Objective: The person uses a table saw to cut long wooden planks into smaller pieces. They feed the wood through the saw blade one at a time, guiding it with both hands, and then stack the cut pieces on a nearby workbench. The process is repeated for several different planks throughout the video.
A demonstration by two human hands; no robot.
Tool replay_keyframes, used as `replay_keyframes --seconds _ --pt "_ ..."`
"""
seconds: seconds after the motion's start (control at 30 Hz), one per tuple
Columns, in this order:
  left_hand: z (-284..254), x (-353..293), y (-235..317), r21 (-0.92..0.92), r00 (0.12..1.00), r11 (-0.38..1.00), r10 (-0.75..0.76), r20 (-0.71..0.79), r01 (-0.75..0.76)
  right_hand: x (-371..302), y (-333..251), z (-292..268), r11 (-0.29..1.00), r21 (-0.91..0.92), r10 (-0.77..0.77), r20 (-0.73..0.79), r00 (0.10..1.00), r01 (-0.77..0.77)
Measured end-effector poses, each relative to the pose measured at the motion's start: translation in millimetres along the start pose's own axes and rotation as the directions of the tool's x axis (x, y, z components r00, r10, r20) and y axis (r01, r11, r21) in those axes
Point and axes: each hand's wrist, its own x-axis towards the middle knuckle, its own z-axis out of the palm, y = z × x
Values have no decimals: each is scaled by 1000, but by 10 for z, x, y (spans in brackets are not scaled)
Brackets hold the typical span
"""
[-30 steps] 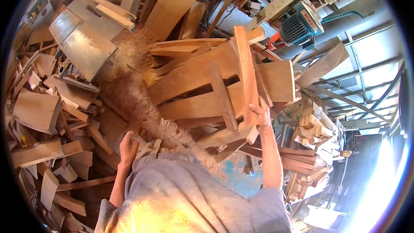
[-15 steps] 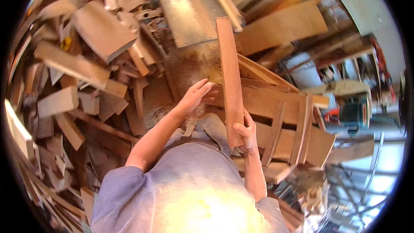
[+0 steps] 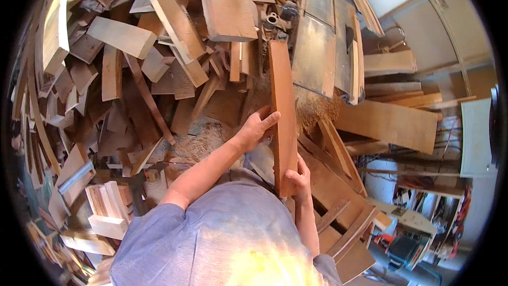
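A long reddish-brown wooden board stretches away from my body, its narrow near end close to my shirt. My right hand grips it near that end, thumb on the upper face and fingers around the right side. Partway up the left edge, my left hand has hold of the board, with the thumb at the face and the other fingers partly hidden behind. Beyond the board's far end, slightly right, stands a woodworking machine with flat metal tables.
Offcuts lie heaped on the left, with a thick block at the back. Sawdust is piled below the machine. A wide plank lies at right, above a slatted wooden piece. A green power tool sits lower right.
My left hand, apart from the board before, now grips its left edge. My view has swung left, so the machine appears farther right. The right hand keeps its hold.
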Motion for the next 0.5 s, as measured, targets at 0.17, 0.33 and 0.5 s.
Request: replay_keyframes --seconds 0.17,0.33,0.5 --pt "-63 326 -110 -77 999 997 -34 -30 32 169 -98 -244 909 377 121 177 977 -181" --pt "440 834 -300 -215 984 960 -171 49 178 367 173 -895 686 671 105 291 951 -281" --pt "882 1629 -710 -117 948 942 -304 98 314 620 251 -1582 779 616 160 -22 987 -113"
